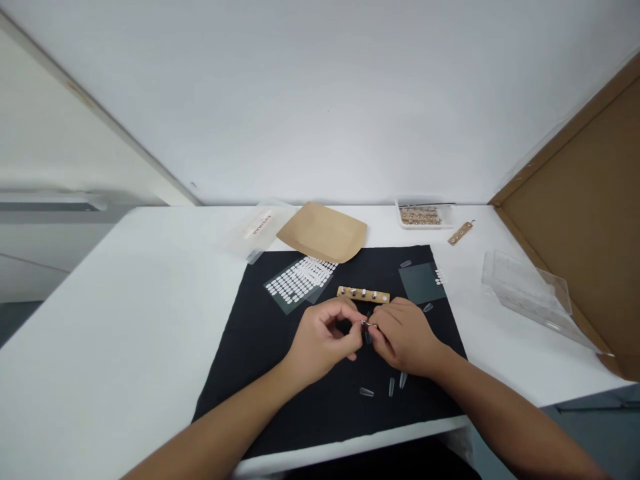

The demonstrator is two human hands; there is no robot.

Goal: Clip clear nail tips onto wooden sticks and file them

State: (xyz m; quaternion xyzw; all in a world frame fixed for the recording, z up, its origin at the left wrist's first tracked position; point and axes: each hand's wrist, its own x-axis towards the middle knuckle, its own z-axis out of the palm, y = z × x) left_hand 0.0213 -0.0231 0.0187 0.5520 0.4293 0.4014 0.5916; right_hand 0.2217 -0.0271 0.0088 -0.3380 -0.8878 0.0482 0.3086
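My left hand (pixel 323 337) is closed in a pinch over the black cloth (pixel 250 373), its thumb and forefinger on one end of a small shiny metal piece (pixel 369 325). The fingers of my right hand (pixel 407 337) close on the other end. Part of that piece is hidden by the fingertips. Just beneath it shows a clear false nail tip (pixel 369 337). Behind both hands lies a wooden strip (pixel 357 294) with several small metal pegs topped in white. Nearer to me, several more clear nail tips (pixel 367 392) are scattered on the cloth.
Sheets of white oval adhesive tabs (pixel 295 283) lie left of the strip, below a brown paper tray (pixel 325 230). A dark sheet (pixel 420 283) is at right. Farther out are a plastic bag (pixel 260 227), a box of pegged strips (pixel 425 225), a loose strip (pixel 460 233) and a clear plastic case (pixel 525 287).
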